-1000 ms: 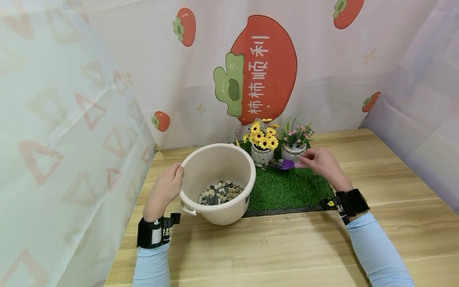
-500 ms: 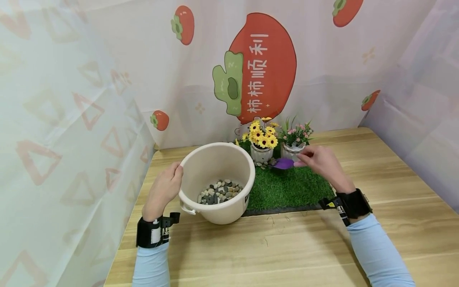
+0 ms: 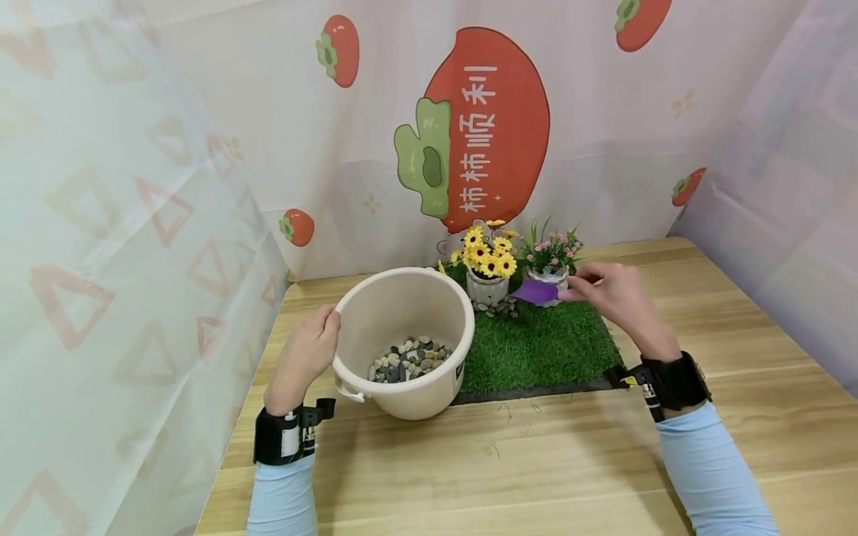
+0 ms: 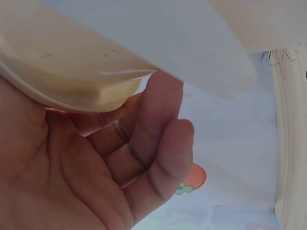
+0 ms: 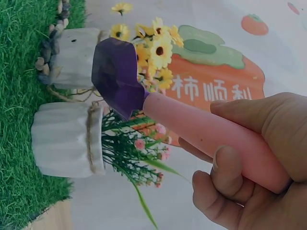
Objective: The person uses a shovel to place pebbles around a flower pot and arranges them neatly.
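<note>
My left hand [image 3: 304, 357] grips the left rim of a beige bucket [image 3: 402, 290], its fingers curled under the rim in the left wrist view. The bucket leans toward me, and a layer of pebbles [image 3: 412, 359] covers its bottom. My right hand [image 3: 613, 294] holds a small trowel by its pink handle [image 5: 206, 132]; the purple blade [image 3: 535, 291] is raised in front of the flower pots. In the right wrist view, the blade overlaps a white pot with yellow flowers [image 5: 158, 50]. Beside it stands a white pot with pink flowers [image 5: 67, 139].
A green artificial turf mat [image 3: 536, 353] lies right of the bucket on the wooden table [image 3: 496, 476]. Small stones [image 3: 496, 307] ring the base of the yellow-flower pot. A printed curtain [image 3: 375, 164] hangs behind and along both sides.
My right hand has lifted the trowel away from the stones by the yellow-flower pot, moving up and slightly right. The left hand and bucket have stayed in place.
</note>
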Action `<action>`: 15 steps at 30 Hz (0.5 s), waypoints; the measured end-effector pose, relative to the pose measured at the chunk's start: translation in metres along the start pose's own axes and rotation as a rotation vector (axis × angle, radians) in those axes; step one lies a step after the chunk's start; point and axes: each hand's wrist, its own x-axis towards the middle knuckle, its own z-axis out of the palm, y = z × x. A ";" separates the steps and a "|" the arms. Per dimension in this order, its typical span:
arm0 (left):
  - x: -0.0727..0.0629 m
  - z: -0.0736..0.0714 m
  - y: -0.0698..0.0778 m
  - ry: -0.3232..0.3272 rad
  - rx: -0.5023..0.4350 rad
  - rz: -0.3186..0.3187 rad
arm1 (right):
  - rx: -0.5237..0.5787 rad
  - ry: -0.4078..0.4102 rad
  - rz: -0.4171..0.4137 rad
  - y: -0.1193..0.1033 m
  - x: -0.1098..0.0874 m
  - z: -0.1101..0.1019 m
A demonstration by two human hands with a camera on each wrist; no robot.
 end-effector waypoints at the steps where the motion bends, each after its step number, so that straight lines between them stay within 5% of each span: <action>1: 0.000 0.000 0.000 -0.001 -0.001 -0.001 | -0.015 0.016 0.002 0.023 0.003 0.010; 2: 0.000 0.000 0.000 -0.002 -0.001 -0.001 | -0.016 0.016 0.012 0.037 0.005 0.015; 6: 0.000 0.000 0.001 -0.011 0.002 -0.014 | 0.069 -0.028 0.044 0.026 0.003 -0.006; 10: 0.000 -0.001 0.001 -0.018 0.008 -0.017 | 0.184 -0.086 0.112 -0.016 -0.003 -0.035; 15: 0.001 -0.003 0.002 -0.021 0.007 -0.015 | 0.290 -0.141 0.132 -0.103 -0.009 -0.085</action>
